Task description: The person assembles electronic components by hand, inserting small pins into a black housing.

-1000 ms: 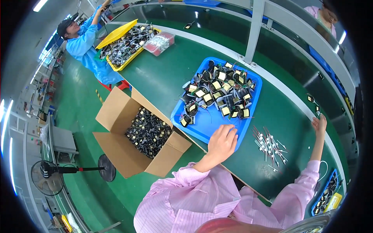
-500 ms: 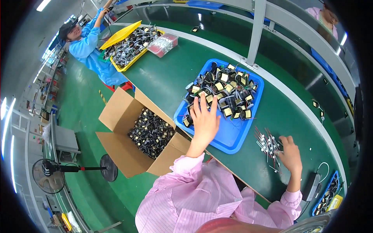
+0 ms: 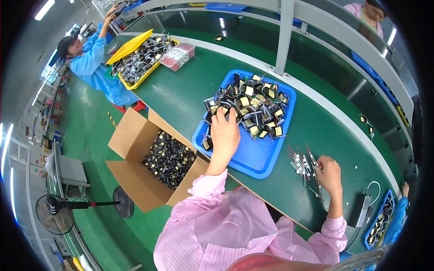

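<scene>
Intently over black wired parts (image 3: 260,118) in a blue tray (image 3: 246,163) with left hand (image 3: 225,137) loosely spread; beside white-ended wires (image 3: 297,165) on the green bench (image 3: 285,198) with right hand (image 3: 330,175) narrowed, both of unclear hold. Could tug several wires together through tangling.

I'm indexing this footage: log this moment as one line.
left hand: at black parts in blue tray | right hand: at wires on green table | open carton: black parts inside

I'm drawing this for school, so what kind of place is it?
It's probably a factory workshop. You can see a long green worktable, plus a blue tray and a cardboard box, both holding heaps of small black parts.
</scene>
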Available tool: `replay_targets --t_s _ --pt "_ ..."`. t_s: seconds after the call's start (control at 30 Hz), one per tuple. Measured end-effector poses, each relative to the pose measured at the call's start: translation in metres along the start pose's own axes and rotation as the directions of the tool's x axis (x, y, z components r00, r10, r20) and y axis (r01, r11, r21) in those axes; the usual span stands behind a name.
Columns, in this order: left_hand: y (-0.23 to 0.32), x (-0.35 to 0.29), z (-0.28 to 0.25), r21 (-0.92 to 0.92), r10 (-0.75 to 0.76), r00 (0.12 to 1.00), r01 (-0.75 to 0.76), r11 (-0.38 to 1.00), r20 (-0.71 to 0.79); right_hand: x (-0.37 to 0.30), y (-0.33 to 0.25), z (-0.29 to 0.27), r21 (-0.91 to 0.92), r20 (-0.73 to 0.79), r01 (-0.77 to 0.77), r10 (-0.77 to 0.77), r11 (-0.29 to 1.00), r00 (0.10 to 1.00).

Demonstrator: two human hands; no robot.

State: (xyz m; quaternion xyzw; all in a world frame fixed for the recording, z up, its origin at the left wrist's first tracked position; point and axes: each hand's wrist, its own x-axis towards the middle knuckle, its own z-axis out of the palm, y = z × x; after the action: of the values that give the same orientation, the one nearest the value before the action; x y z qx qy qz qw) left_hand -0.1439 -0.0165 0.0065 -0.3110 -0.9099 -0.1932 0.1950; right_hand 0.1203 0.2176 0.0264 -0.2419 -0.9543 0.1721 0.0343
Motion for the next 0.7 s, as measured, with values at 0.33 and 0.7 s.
replay_targets --t_s 0.33,0.7 --pt "-0.005 0.004 0.006 -0.032 0.082 0.995 -0.084 0.996 -0.057 -0.009 0.017 -0.006 0.27 -0.177 -0.068 0.119 0.96 0.977" --pt "-0.005 -0.001 -0.004 -0.33 0.081 0.964 -0.164 0.93 -0.252 -0.015 0.003 -0.018 0.307 -0.308 0.027 0.073 0.951 0.948"
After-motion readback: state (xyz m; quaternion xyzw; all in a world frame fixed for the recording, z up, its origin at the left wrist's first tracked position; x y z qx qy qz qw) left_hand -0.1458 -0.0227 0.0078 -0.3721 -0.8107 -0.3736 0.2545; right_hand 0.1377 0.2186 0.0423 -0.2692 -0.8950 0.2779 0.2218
